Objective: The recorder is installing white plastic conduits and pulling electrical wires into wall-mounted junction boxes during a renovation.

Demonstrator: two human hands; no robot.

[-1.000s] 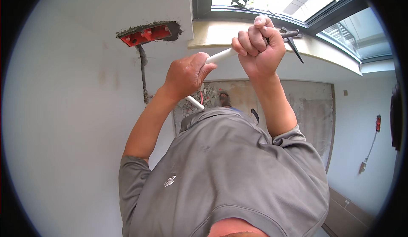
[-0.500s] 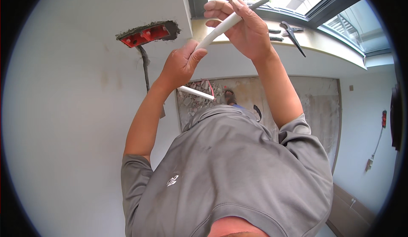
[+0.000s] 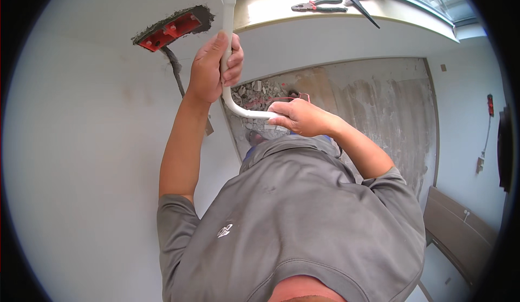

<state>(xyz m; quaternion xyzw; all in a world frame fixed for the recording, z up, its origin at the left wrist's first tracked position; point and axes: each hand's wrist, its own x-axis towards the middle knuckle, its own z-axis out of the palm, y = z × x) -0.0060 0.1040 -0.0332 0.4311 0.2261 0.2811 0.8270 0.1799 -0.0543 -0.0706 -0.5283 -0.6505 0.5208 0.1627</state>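
A white plastic pipe [image 3: 236, 109] is bent near its lower part, with one length rising past the window edge and a short length pointing right. My left hand [image 3: 208, 69] is wrapped round the upright length, just above the bend. At the short end, my right hand [image 3: 306, 118] closes its thumb and fingers on the pipe. A thin red cord [image 3: 304, 94] loops beside the right hand; whether the fingers also hold it cannot be made out. The pipe's top end lies outside the picture.
Red double wall boxes [image 3: 169, 31] sit in a rough cutout on the left wall. On the window ledge [image 3: 265, 10] lie pliers [image 3: 319, 5] and a dark long-bladed hand tool [image 3: 360, 7]. Rubble [image 3: 254, 93] covers the floor corner below.
My right hand has left the pipe's upper end, where a dark rod stuck out, and moved down to grip the short lower end. My left hand has swung the pipe more upright.
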